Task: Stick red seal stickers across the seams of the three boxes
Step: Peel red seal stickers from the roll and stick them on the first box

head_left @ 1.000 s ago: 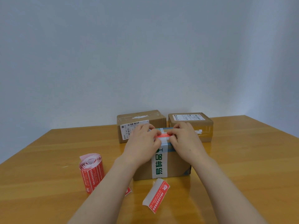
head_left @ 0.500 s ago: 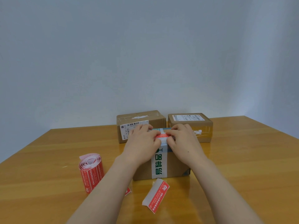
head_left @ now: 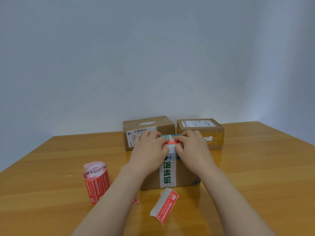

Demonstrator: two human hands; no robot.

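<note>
Sticker [head_left: 173, 142] stays pressed on box [head_left: 185, 174] under straight fingers [head_left: 181, 138] of left hand [head_left: 150, 150] and right hand [head_left: 193, 149], barely shifted.

Soft even light, brighter on wall [head_left: 303, 79] far right of my right hand [head_left: 192, 149], mild sheen on table [head_left: 255, 160] beside it, faint shadows, pic sharp, edges bent w/ wide-angle.

Packing room; wooden table [head_left: 255, 167]; labelled boxes [head_left: 148, 123]

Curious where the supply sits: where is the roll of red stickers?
Head view, lower left: the red sticker roll stands on the table, left of the front box.
</note>
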